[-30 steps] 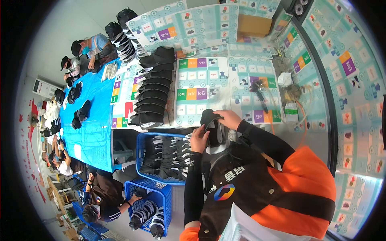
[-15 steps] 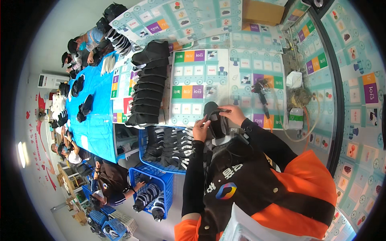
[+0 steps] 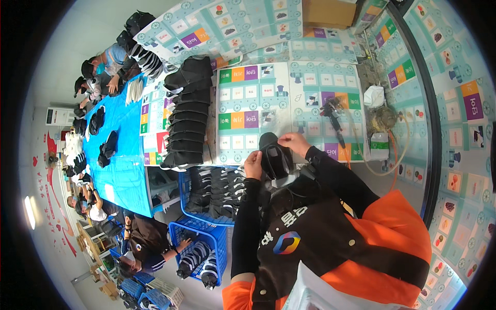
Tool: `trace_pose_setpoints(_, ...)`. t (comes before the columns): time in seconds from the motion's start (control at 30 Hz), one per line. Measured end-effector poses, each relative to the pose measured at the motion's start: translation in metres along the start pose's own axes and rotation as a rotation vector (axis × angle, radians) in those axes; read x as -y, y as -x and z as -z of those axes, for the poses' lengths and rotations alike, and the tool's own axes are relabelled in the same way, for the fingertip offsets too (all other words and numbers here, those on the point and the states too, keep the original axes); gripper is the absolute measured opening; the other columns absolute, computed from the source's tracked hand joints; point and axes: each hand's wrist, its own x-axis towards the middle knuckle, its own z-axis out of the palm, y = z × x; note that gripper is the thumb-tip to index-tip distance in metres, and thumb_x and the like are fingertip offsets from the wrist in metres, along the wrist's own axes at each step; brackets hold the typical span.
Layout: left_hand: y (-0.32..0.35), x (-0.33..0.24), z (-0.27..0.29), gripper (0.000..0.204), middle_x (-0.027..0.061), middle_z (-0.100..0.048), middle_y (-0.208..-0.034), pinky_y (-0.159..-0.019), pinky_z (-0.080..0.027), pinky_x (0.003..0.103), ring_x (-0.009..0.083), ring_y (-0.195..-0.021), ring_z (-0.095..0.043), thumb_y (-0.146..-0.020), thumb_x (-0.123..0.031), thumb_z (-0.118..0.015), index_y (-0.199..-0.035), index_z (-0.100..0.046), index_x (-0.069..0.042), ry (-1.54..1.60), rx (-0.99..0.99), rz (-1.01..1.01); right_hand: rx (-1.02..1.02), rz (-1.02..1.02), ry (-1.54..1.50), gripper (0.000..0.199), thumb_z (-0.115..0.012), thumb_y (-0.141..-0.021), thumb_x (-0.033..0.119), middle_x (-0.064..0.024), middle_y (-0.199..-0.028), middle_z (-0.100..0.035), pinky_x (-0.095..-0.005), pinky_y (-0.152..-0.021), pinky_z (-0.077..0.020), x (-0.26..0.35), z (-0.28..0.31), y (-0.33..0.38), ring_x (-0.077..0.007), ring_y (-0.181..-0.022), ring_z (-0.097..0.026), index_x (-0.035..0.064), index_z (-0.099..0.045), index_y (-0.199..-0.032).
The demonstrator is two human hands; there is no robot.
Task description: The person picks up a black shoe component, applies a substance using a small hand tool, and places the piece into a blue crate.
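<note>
Two hands, left hand (image 3: 253,165) and right hand (image 3: 294,143), fingers grasping one black shoe upper (image 3: 274,157), two blue crates (image 3: 199,243)

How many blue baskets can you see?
3. One blue basket sits beside the left hand, another lies below it, and a third is near the bottom edge; more may be hidden.

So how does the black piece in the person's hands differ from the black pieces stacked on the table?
The black piece is single, held up between the left hand and right hand; the stacked black pieces lie untouched on the patterned table. The held one is turned upright, while the stacked ones overlap in a long row. Both look like the same dark item.
</note>
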Motion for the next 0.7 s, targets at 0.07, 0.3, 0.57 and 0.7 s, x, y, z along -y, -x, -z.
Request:
trace_pose_setpoints(0.07, -0.014, 0.004, 0.009, 0.025, 0.0009, -0.07, -0.093, -0.069, -0.047, 0.028, 0.0098, -0.08, -0.06, -0.104, -0.024, -0.062, -0.107, -0.072, -0.001, 0.12, 0.143, 0.085, 0.094, -0.079, -0.103, 0.025, -0.074, -0.095, 0.026, 0.0019, -0.091, -0.068, -0.0269, -0.076, -0.0494, 0.0, 0.007, -0.006, -0.0091, -0.084, -0.061, 0.0016, -0.075, -0.1)
trace_pose_setpoints(0.3, -0.026, -0.066, 0.023, 0.034, 0.0138, -0.071, -0.114, -0.091, -0.053, 0.037, 0.0238, -0.105, -0.067, -0.104, -0.017, -0.046, -0.123, -0.062, 0.007, 0.514, 0.275, 0.371, 0.03, 0.417, 0.207, 0.057, -0.077, -0.092, 0.032, -0.0069, -0.122, -0.063, -0.0307, -0.092, -0.0497, 0.043, -0.008, 0.003, -0.0201, -0.107, -0.061, 0.0069, -0.055, -0.139)
trace_pose_setpoints(0.57, 0.006, -0.188, 0.077, 0.07, 0.0258, -0.059, -0.134, -0.103, -0.046, 0.038, 0.0304, -0.123, -0.059, -0.093, -0.028, -0.077, -0.144, -0.046, 0.008, -0.409, 0.092, -0.531, -0.388, 0.674, 0.583, 0.042, -0.062, -0.088, 0.0, -0.0141, -0.126, -0.069, -0.0405, -0.087, -0.0568, 0.126, 0.001, 0.017, -0.0346, -0.107, -0.068, 0.0111, -0.067, -0.128)
trace_pose_setpoints(0.7, 0.029, -0.178, 0.122, 0.073, 0.0251, -0.06, -0.134, -0.102, -0.047, 0.04, 0.0316, -0.123, -0.059, -0.089, -0.029, -0.081, -0.144, -0.047, 0.006, -0.445, 0.137, -0.463, -0.476, 0.403, 0.34, 0.025, -0.063, -0.098, 0.009, -0.02, -0.108, -0.073, -0.0396, -0.079, -0.0552, 0.112, 0.018, 0.014, -0.0375, -0.096, -0.071, 0.0065, -0.069, -0.122)
